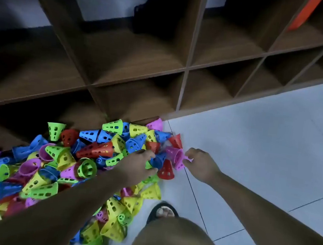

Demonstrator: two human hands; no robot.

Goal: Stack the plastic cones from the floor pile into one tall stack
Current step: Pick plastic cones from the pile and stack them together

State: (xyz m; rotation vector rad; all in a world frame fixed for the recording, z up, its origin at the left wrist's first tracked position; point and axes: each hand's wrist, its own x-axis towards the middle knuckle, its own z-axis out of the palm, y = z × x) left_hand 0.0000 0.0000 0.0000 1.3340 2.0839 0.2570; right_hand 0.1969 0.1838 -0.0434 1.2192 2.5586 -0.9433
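A pile of cones (51, 169) in mixed colours lies jumbled on the left, tips pointing every way, against the foot of a wooden shelf (183, 88) on the far side. At its right edge the left hand (138, 166) curls thumb and fingers round a blue cone (158, 160). Just right, a purple cone (176, 155) lies on its side, long axis left to right, its narrow tip pinched by the right hand (202, 164) above pale floor tiles (266, 146). A sandalled foot (164, 212) stands nearer.

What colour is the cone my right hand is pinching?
The cone is purple, clearest in the head view.
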